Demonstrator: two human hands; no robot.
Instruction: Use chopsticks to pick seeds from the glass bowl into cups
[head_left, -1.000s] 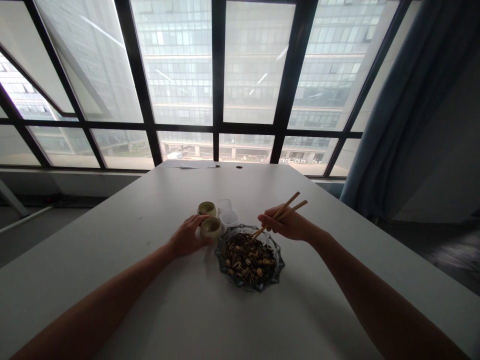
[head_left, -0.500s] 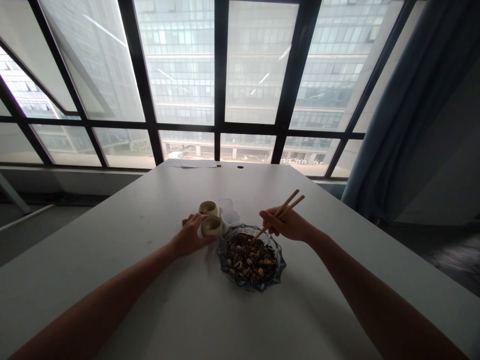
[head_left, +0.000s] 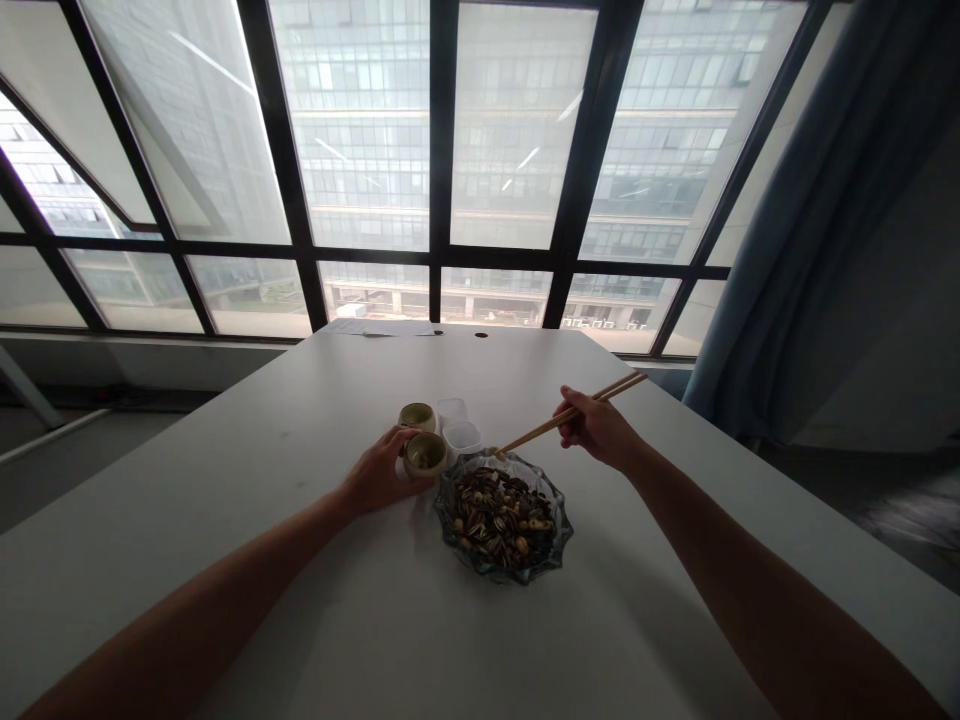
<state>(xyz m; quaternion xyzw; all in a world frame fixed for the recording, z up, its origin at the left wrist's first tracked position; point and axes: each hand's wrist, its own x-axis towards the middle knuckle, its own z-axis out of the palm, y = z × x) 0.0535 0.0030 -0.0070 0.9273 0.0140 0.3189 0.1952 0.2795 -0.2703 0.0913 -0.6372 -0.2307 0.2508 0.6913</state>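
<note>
My left hand (head_left: 385,468) is wrapped round the nearer of two small round cups (head_left: 426,457), which tilts a little toward me. Behind it stands the second cup (head_left: 417,416). In my right hand (head_left: 598,428) is a pair of chopsticks (head_left: 559,423), slanting down to the left. Their tips meet over the far rim of the glass bowl (head_left: 561,545), with a small pale piece, perhaps a nut, between them. Striped sunflower seeds (head_left: 491,515) and some nuts fill the bowl. Two clear plastic containers (head_left: 463,437) sit beside the cups, just behind the bowl.
The white table (head_left: 315,600) stretches to a wall of windows (head_left: 375,130). Papers (head_left: 382,328) and a small dark hole (head_left: 481,335) are at its far end. A blue curtain (head_left: 795,240) hangs on the right.
The chopsticks have come up out of the seeds to the bowl's far rim and lie flatter. My right hand moved right and away. The near cup now tilts slightly more toward me.
</note>
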